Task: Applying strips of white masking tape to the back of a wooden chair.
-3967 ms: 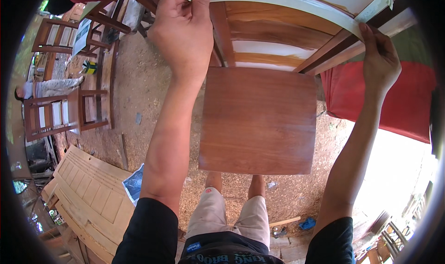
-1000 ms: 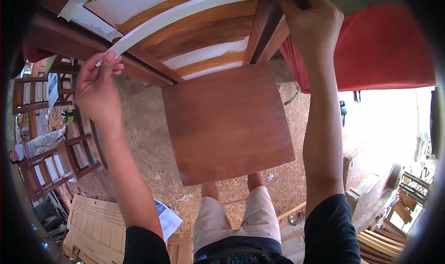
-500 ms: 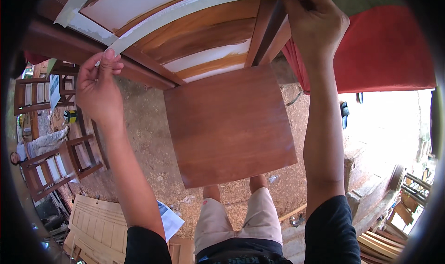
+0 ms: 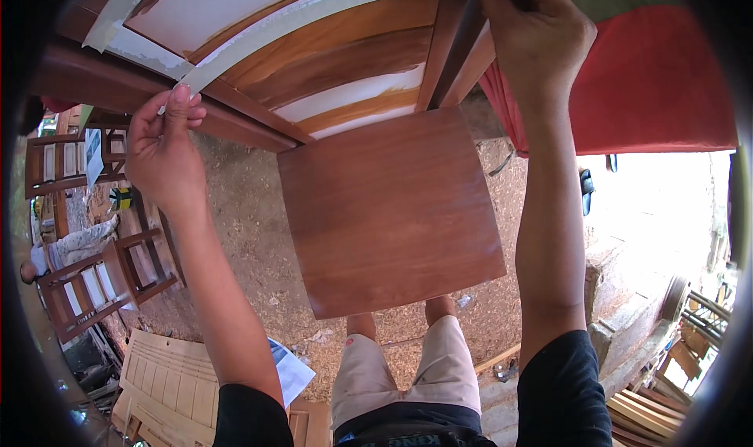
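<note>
Between my two hands runs a long pale strip of masking tape, stretched across a wooden back with white and brown bands. My left hand pinches its lower left end between thumb and fingertips, near the dark brown frame rail. At the top edge, my right hand is closed at the tape's other end; its fingertips are partly cut off. Another tape piece is stuck at the upper left, beside a white panel. Below the back is a square brown wooden seat.
Slatted wooden chairs stand at the left, with a person near them. Light wooden panels lie at lower left beside a paper sheet. A red cloth hangs at right, above sandals. Wood shavings cover the ground.
My left hand has shifted very slightly left and the right hand slightly right. The tape stays held between them, and the view has moved a little.
</note>
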